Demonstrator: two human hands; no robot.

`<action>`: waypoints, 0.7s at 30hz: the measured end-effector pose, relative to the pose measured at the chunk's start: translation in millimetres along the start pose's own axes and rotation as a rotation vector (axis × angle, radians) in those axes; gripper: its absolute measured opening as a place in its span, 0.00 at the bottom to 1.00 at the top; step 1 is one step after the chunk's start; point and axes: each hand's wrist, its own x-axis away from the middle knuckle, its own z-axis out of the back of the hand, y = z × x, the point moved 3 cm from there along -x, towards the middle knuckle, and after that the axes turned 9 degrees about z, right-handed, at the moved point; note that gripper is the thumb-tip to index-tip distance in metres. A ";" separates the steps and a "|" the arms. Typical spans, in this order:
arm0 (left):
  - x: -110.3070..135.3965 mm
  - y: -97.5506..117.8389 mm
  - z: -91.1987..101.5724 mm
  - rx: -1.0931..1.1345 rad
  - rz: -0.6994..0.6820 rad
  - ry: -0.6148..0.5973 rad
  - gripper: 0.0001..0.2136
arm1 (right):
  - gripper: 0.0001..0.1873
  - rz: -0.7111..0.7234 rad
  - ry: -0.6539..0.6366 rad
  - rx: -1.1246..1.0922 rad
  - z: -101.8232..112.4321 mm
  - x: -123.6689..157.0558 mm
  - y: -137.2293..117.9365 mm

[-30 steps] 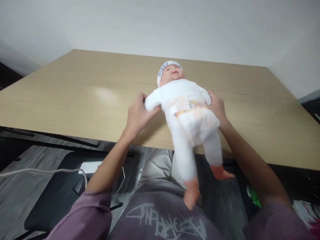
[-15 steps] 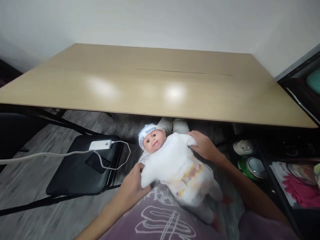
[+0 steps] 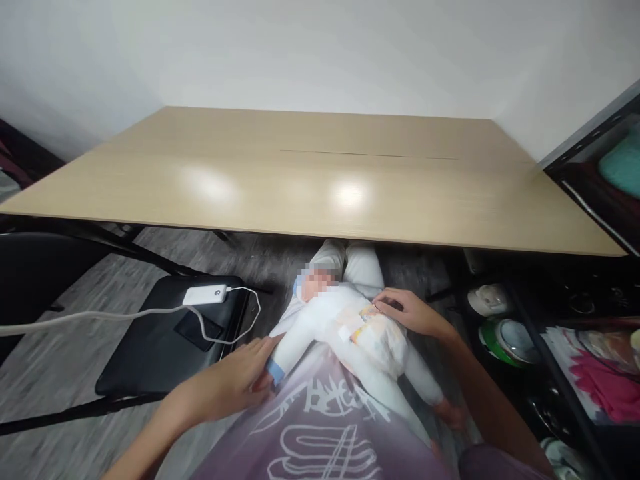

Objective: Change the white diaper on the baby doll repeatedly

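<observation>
A baby doll (image 3: 320,320) in a white top lies across my lap, its head toward the table and its legs toward the lower right. Its face is blurred out. My left hand (image 3: 245,370) is closed around the doll's arm near the blue sleeve cuff (image 3: 275,371). A printed diaper (image 3: 387,343) covers the doll's hips. At its upper edge, the bent fingers of my right hand (image 3: 413,312) pinch the waist, close to the hem of the top.
A wooden table (image 3: 280,193) spans the view ahead. On the left, a black folding chair (image 3: 145,340) carries a white power bank (image 3: 205,295) with cables and a dark phone (image 3: 199,331). To the right, a black shelf (image 3: 530,313) holds several items, including pink cloth (image 3: 607,387).
My left hand has slid from the doll's shoulder area down to the cuff. My right hand has left the other sleeve for the diaper's waist. The doll's head has shifted slightly right and lower.
</observation>
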 end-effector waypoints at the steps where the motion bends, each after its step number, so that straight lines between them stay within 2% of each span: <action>1: 1.0 7.9 12.7 -0.018 -0.037 0.021 0.31 | 0.20 -0.026 -0.020 -0.064 0.1 4.9 -6.3; 4: -12.8 44.2 48.5 -0.053 -0.147 0.091 0.38 | 0.21 -0.084 0.010 -0.128 -1.9 11.9 -16.6; 6: -38.9 75.5 60.4 -0.020 -0.278 0.112 0.37 | 0.21 -0.090 0.045 -0.102 -4.9 11.7 -15.5; 8: -74.0 106.7 57.6 0.031 -0.480 0.101 0.32 | 0.21 -0.083 0.076 -0.068 -8.1 10.2 -11.0; 11: -125.1 138.1 31.6 0.026 -0.757 -0.023 0.24 | 0.19 -0.065 0.137 -0.025 -12.8 10.0 -5.3; 13: -146.8 143.9 13.3 0.007 -0.838 -0.083 0.20 | 0.17 -0.050 0.194 -0.009 -15.7 12.3 -4.0; 15: -154.9 140.9 2.3 0.032 -0.860 -0.090 0.18 | 0.16 -0.043 0.240 -0.005 -17.8 15.2 -1.8; 18: -150.5 130.7 -3.4 0.135 -0.847 -0.080 0.15 | 0.15 -0.050 0.281 0.016 -14.7 17.2 10.1; 21: -143.7 123.7 -6.9 0.256 -0.798 -0.048 0.13 | 0.14 -0.085 0.327 0.081 -2.9 14.8 31.0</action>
